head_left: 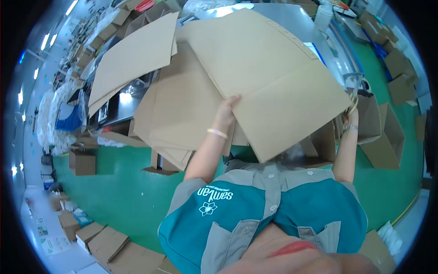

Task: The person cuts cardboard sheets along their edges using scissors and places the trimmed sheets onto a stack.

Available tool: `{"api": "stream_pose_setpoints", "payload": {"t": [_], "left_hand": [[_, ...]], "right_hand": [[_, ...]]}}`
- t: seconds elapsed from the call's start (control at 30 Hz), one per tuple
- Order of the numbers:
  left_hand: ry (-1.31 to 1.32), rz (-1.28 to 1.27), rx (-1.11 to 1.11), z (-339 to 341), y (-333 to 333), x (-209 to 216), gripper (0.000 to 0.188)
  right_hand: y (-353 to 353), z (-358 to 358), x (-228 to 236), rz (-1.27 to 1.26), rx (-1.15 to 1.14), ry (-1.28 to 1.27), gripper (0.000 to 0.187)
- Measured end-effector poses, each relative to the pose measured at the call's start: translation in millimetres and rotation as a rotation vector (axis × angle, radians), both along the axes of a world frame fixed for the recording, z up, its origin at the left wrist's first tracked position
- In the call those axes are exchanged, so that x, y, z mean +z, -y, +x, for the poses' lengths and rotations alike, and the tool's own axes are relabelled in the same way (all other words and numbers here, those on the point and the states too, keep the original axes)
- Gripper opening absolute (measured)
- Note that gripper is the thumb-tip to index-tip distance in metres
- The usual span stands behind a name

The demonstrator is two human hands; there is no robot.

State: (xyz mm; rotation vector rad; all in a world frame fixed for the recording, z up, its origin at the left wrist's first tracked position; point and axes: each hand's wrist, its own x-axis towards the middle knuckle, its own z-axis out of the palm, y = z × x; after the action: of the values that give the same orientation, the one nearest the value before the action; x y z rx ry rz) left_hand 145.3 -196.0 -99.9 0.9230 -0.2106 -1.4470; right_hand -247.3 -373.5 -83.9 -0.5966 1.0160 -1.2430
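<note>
A large flattened cardboard box (273, 68), with a stitched or stapled strip along its far right edge, lies tilted across the work surface in front of me. My left hand (226, 112) grips its near left edge, thumb on top. At its right corner, my right hand (351, 118) is closed beside a pale yellowish loop (354, 104). Exactly what those fingers hold is partly hidden. Beneath and to the left rest more flat cardboard sheets (182, 91), overlapping each other. Another flat cardboard stack (132, 59) lies farther left.
A shiny metal table (283, 23) extends at the back, with a white bottle (323, 17) on it. Open cardboard boxes (385, 137) stand close by on the right. A small box (82, 163) sits on the green floor (123, 192). Flattened cartons (107, 244) lie lower left.
</note>
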Motion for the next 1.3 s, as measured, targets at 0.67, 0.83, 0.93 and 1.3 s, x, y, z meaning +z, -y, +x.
{"api": "stream_pose_setpoints", "payload": {"t": [0.67,0.83,0.93,1.3], "left_hand": [[-0.422,-0.075,0.086,-120.2,62.5,-40.2,0.012],[-0.419,-0.090,0.090,-128.1,60.3,-41.2,0.018],[-0.407,-0.093,0.089,-127.3,60.3,-44.1,0.019],[-0.400,-0.094,0.086,-130.7,60.6,-40.5,0.016]], "right_hand": [[-169.4,76.4,-40.4,0.279,0.591,-0.253,0.039],[-157.8,90.8,-41.0,0.340,0.576,-0.280,0.045],[-156.2,92.4,-42.7,0.341,0.571,-0.290,0.044],[-153.1,94.5,-34.4,0.338,0.535,-0.299,0.047]]}}
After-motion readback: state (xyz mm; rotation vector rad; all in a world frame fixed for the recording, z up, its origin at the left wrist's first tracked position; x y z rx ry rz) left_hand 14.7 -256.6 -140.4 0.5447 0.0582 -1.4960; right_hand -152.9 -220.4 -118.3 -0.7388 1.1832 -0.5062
